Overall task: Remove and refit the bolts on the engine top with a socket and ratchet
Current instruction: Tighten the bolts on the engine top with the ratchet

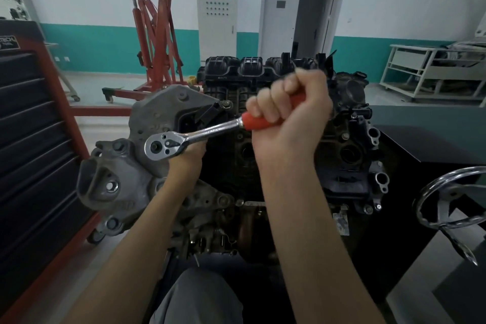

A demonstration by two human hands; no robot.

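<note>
Right hand [286,116]: fingers fully curled in a fist around the red grip of the ratchet [200,134], thumb side uppermost. The fist sits at the far end of the handle, probably for maximum leverage on the swing.

Left hand [188,151]: placed directly beneath the ratchet head, which hides the fingers. Whether they hold the socket or only steady it cannot be determined; the socket itself is not visible. This position likely keeps the drive square on the fastener.

The ratchet head lies over the left edge of the engine [289,155], just beside the grey casting [126,173], with the chrome shank running up and right to the grip. The bolt being worked is hidden under the head. Another bolt [226,104] is visible beyond the shank.

Surface: the engine sits in a black stand fitted with a handwheel [447,200] at the right.

Room: a tool chest [29,139] stands at the left, a red hoist [155,34] behind, a grey cabinet [217,21] and a door [302,8] on the far wall.
</note>
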